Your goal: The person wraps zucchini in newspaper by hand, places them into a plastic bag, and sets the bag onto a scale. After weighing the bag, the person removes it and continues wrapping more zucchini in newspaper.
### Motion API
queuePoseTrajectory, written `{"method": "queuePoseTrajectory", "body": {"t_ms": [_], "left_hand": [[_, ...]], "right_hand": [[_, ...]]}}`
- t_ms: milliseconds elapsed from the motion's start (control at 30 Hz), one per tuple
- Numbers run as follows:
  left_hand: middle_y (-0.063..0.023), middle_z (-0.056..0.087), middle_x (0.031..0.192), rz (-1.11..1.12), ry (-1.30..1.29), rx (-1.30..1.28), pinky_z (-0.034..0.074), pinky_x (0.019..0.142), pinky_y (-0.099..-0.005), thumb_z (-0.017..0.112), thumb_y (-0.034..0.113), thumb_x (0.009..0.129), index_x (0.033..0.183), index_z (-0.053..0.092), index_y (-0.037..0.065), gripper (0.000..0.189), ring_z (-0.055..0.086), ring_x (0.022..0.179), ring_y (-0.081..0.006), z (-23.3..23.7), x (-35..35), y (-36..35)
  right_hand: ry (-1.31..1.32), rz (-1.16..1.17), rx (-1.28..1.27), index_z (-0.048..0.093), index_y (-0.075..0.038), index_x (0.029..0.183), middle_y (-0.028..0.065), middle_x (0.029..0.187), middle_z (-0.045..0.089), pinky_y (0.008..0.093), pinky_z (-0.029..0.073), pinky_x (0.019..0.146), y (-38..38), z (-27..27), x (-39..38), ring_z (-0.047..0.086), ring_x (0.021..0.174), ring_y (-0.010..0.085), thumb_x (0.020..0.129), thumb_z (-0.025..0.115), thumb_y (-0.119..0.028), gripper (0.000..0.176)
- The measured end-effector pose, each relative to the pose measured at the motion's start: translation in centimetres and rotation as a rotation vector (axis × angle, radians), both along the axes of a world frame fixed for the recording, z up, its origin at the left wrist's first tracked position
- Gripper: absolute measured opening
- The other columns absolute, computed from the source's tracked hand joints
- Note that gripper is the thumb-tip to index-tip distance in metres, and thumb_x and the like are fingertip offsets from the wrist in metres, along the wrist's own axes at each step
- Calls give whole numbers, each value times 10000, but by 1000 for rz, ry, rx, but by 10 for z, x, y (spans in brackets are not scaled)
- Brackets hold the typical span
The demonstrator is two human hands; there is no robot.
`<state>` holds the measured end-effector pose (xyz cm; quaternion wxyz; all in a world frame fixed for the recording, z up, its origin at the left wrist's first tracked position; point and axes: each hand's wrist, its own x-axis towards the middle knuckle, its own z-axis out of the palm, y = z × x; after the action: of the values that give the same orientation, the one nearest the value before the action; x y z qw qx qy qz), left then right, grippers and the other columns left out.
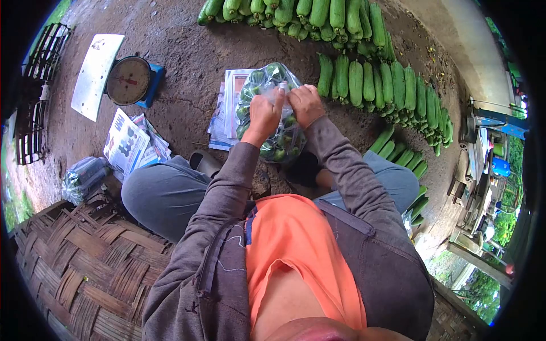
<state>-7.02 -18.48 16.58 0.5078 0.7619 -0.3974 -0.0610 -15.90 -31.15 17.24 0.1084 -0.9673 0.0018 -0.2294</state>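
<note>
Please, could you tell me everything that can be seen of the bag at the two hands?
The bag is clear, shiny, thin plastic, bulging with green, rounded produce. Its top is bunched and crumpled between the left hand and right hand, which both grip it. It sits low in front of the person, overlapping printed paper sheets at its left in the picture. Its underside is hidden, and the hands cover part of it.

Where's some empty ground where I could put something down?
Bare ground lies between the scale and the newspapers by the bag. It's crowded at right, with rows of long green vegetables, and around the left hand and right hand.
</note>
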Motion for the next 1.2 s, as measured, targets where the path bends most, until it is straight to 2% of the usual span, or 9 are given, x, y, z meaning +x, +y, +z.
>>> {"method": "queuePoseTrajectory", "body": {"t_ms": [33, 167, 267, 433, 533, 633, 800, 1067, 1200], "left_hand": [[-209, 606, 714, 9, 62, 42, 449, 625, -462, 423, 269, 929, 1108, 621, 97, 317, 591, 676, -389, 7, -1, 1], [-236, 584, 707, 32, 219, 33, 431, 619, -496, 378, 278, 948, 1060, 640, 91, 341, 573, 691, -418, 12, 1, 1], [-240, 583, 718, 15, 182, 87, 427, 621, -492, 367, 286, 955, 1050, 635, 77, 353, 571, 698, -421, 6, 3, 1], [-180, 571, 681, -16, 355, -97, 421, 601, -415, 352, 324, 974, 970, 609, 19, 400, 561, 637, -325, 15, 2, 4], [-125, 541, 662, -59, 489, -202, 409, 594, -359, 357, 348, 979, 924, 583, -2, 420, 513, 620, -215, 5, 10, 5], [-93, 521, 661, -62, 553, -139, 403, 600, -331, 374, 369, 976, 884, 565, -4, 429, 471, 634, -157, 4, 12, 8], [-41, 504, 693, -83, 594, -155, 398, 615, -308, 398, 396, 968, 842, 540, 14, 427, 454, 672, -129, 12, 11, 10], [17, 539, 749, -424, 627, 160, 400, 648, -253, 573, 211, 902, 857, 616, 41, 181, 472, 719, -85, 7, 27, 14], [-88, 608, 798, -342, -18, 18, 465, 676, -329, 683, 41, 733, 830, 646, 25, 105, 594, 743, -244, 26, 21, 11]], "right_hand": [[217, 19, -52, 596, -83, 1042, 47, 905, 591, 398, 396, 894, -6, 5, -1, 560, 919, 208, 815, 533, -143, 243], [442, 162, 1490, 466, -61, 1283, 79, 1009, 595, 300, 437, 849, -34, 15, 8, 553, 948, 146, 840, 596, -121, 465], [419, 67, 1380, 445, -53, 1288, 94, 997, 613, 300, 455, 842, -29, 26, 20, 582, 936, 158, 832, 627, -117, 495], [168, -196, 872, 657, -55, 849, 58, 775, 631, 313, 480, 745, -18, 53, 36, 605, 812, 183, 753, 660, -75, 98], [11, 75, 251, 644, -33, 836, 15, 776, 629, 317, 462, 767, 11, 102, 23, 581, 827, 145, 755, 656, -28, 82], [-251, -73, 915, 613, -64, 953, 87, 928, 608, 358, 440, 825, 37, 60, 14, 568, 912, 267, 647, 711, -37, 322], [213, -250, 385, 589, -106, 1128, 127, 1056, 586, 357, 429, 883, 26, -10, -4, 544, 1020, 302, 588, 759, -156, 568], [755, 154, 815, 671, -95, 938, 106, 835, 671, 319, 476, 722, -56, 9, 17, 639, 809, 218, 691, 666, -147, 253], [822, 157, 809, 655, -83, 954, 108, 796, 664, 318, 469, 691, -59, 20, 18, 641, 769, 203, 704, 667, -169, 265]]}}
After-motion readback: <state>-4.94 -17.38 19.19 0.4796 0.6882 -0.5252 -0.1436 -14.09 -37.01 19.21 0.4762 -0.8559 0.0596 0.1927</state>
